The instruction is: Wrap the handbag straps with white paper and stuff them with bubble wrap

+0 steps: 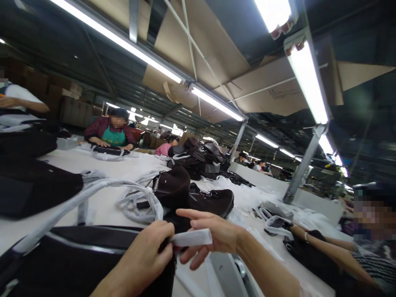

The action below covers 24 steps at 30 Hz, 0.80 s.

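A dark handbag (93,258) lies before me on the table, its long handle (102,184) wrapped in white protective material. My left hand (145,253) is closed at the bag's right end, gripping a white wrapping strip (193,238) whose free end sticks out to the right. Just beside that end is my right hand (215,231), fingers spread and palm turned toward the strip. Whether the right fingers touch it, I cannot tell. What else lies inside my left fist is hidden.
More dark bags (173,185) sit beyond my hands, with a larger pile (201,154) behind. Another bag (34,185) lies left. A co-worker's arms (321,247) handle a bag at right; another person (111,130) works across the table. Below my right hand is a grey metal part (227,272).
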{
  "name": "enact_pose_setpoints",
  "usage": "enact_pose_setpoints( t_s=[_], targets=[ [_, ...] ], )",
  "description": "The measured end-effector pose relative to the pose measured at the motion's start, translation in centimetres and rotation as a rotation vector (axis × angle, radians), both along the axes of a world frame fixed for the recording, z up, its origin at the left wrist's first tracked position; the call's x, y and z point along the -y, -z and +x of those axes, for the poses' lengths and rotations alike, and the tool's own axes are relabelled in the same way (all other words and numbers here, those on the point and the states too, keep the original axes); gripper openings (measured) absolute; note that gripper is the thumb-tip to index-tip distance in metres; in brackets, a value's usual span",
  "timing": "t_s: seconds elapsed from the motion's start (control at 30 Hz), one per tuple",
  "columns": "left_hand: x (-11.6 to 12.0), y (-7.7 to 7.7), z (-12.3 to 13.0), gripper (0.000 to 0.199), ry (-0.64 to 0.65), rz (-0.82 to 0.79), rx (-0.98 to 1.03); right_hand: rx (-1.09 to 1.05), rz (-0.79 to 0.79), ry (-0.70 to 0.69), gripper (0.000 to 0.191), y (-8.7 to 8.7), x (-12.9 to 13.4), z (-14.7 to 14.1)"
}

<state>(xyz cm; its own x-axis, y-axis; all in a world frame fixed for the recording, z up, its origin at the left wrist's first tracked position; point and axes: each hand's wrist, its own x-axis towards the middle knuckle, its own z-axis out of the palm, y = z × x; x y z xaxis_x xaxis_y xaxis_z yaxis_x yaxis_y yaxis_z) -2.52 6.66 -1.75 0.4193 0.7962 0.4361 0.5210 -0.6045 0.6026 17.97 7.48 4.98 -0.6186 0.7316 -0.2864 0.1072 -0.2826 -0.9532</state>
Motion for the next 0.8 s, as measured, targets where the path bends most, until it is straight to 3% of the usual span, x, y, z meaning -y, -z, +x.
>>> enact_pose_setpoints(
  t_s=[0.17,0.27,0.33,0.5,0.6,0.7,0.8],
  targets=[
    [-0.3,0.0,0.1,0.016,-0.051,-0.013,0.0,-0.144,0.467,0.377,0.063,8.4,1.1,-0.7],
    [0.1,0.1,0.5,0.015,-0.062,-0.02,-0.001,-0.127,0.691,0.578,0.031,11.4,1.1,-3.4],
    [0.7,-0.3,0.5,0.015,-0.057,-0.028,-0.005,-0.139,0.786,0.682,0.031,11.5,1.1,-4.9],
    [2.4,-3.4,-1.7,0.014,0.088,-0.191,-0.066,-0.181,0.786,0.746,0.037,8.2,2.3,-5.4],
    [2.3,-4.9,-3.4,0.034,0.218,-0.345,-0.093,-0.184,0.762,0.81,0.036,7.6,3.2,-5.1],
    [1.6,-4.3,-4.3,0.051,0.284,-0.439,-0.083,-0.168,0.746,0.907,0.041,8.8,3.6,-5.2],
    [1.2,-2.5,-4.3,0.052,0.255,-0.421,-0.038,-0.168,0.744,0.953,0.045,10.1,3.6,-5.5]
  ],
)
